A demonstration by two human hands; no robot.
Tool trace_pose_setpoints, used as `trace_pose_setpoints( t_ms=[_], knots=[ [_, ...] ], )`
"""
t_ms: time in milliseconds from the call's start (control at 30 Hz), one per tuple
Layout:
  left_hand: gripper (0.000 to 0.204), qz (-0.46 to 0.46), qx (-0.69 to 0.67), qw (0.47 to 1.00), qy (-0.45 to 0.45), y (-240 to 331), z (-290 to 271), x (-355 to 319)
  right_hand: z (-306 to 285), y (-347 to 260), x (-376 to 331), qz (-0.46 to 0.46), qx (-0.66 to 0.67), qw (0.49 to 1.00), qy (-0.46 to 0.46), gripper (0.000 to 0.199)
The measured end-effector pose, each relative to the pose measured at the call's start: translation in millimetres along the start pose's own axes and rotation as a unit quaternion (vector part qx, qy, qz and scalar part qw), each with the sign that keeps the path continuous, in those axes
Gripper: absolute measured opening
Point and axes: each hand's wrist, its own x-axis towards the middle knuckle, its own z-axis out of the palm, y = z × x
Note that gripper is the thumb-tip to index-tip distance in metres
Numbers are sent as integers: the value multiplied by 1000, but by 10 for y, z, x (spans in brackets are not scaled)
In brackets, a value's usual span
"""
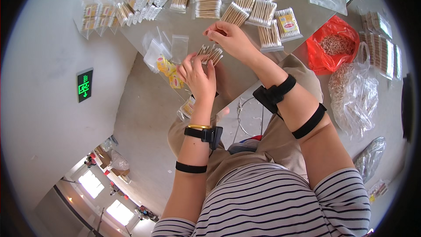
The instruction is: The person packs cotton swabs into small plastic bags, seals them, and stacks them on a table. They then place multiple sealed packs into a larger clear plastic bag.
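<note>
Grey table (245,77) sits under our hands, w/ a white wall (52,83) at L carrying a lit green sign (85,85). Our L hand (196,75) has its fingers curled round a loose bunch of cotton swabs (214,55), thumb closed in on the R side; the bunch is over the table's near-L part. Our R hand (230,39) is just beyond & to the R, fingertips drawn together; can't tell if they pinch anything. Just past our L hand is a flat clear bag (179,48), w/ yellow cards (176,82) nearby. Filled packs (263,13) spread over the far side, stacked packs (147,0) at far L. Off the table's R edge we've a red bag (318,53) w/ loose sticks (335,44), plus a bulging plastic bag (355,101) nearer us.
</note>
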Motion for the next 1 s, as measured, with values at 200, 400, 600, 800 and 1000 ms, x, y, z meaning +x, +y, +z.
trace_pose_setpoints(
  t_ms=[200, 400, 600, 800, 1000],
  knots=[
    [12, 1, 36, 999, -9, 13, -26, 234, 39, -26, 15, 6, 12, 1000, 7, 22],
    [12, 4, 18, 1000, -6, 6, -27, 213, 10, -2, 10, -2, 13, 1000, 4, 21],
    [14, -18, 0, 1000, 1, 15, -27, 148, 18, -20, -10, -4, 33, 999, 0, 20],
    [13, -31, 9, 999, -14, -3, -21, 161, 11, -23, -22, -17, 51, 998, 13, 20],
    [12, -32, -29, 999, 4, 46, -119, 159, 14, -6, -17, -15, 58, 998, -4, 20]
  ],
)
